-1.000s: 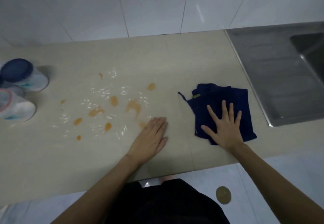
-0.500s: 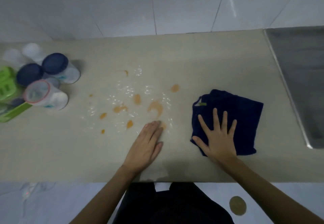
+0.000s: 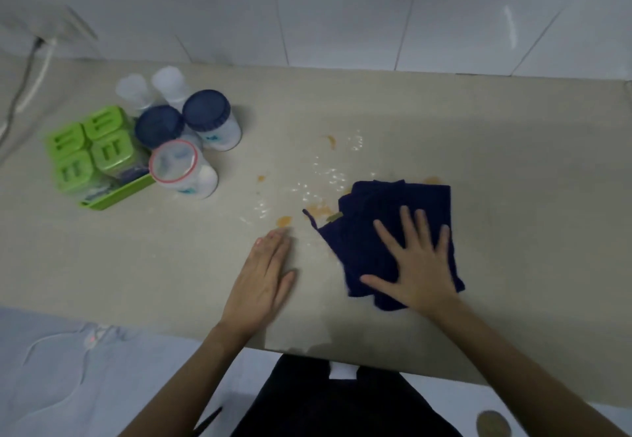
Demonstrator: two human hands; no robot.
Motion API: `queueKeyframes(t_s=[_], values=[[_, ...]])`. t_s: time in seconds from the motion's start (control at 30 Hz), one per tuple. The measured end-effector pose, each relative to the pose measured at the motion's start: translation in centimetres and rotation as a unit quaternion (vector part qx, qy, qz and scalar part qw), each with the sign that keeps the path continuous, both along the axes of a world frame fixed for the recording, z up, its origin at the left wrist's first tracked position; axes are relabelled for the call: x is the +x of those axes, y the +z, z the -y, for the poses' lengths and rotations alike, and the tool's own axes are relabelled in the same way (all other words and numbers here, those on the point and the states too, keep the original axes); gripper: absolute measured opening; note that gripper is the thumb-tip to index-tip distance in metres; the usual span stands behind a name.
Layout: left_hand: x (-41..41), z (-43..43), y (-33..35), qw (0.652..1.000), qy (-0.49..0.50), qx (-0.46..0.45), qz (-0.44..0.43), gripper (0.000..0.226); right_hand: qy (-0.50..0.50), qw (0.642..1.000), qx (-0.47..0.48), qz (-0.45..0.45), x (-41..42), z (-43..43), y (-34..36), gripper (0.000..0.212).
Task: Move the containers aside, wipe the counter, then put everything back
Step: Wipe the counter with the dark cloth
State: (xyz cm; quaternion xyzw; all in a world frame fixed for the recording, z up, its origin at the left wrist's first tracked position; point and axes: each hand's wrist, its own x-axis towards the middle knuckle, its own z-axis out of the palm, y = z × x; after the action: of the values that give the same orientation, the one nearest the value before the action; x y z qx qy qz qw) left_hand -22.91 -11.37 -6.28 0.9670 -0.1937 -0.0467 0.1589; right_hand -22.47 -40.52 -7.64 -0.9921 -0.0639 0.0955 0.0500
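Right hand flat, fingers spread, pressing on cloth; no grip. Left hand flat, empty, on bench. Spill just beyond fingertips. Jars far left of left hand.

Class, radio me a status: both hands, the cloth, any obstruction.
Right hand flat on cloth; left hand flat on counter. Spill partly covered. Containers aside, path clear.
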Motion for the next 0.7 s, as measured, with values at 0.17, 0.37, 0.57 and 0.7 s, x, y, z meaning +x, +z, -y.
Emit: queueKeyframes(t_s=[0.17,0.37,0.57,0.7], values=[[1.1,-2.9,-1.2,0.999,-0.05,-0.016,-0.015,0.053,-0.049,0.998,-0.005,-0.025,-0.2,0.0,-0.1,0.092],[2.4,-5.3,-1.5,0.997,0.032,-0.075,-0.013,0.055,0.013,1.0,0.02,0.013,0.2,-11.5,-0.2,0.082],[3.4,-10.5,-0.6,0.99,0.095,-0.108,-0.015,0.054,0.175,0.983,0.039,0.037,4.4,-20.2,-1.9,0.061],[4.3,-11.6,-0.7,0.993,0.073,-0.084,-0.022,0.056,0.116,0.991,0.038,0.057,6.5,-13.1,-2.2,0.055]])
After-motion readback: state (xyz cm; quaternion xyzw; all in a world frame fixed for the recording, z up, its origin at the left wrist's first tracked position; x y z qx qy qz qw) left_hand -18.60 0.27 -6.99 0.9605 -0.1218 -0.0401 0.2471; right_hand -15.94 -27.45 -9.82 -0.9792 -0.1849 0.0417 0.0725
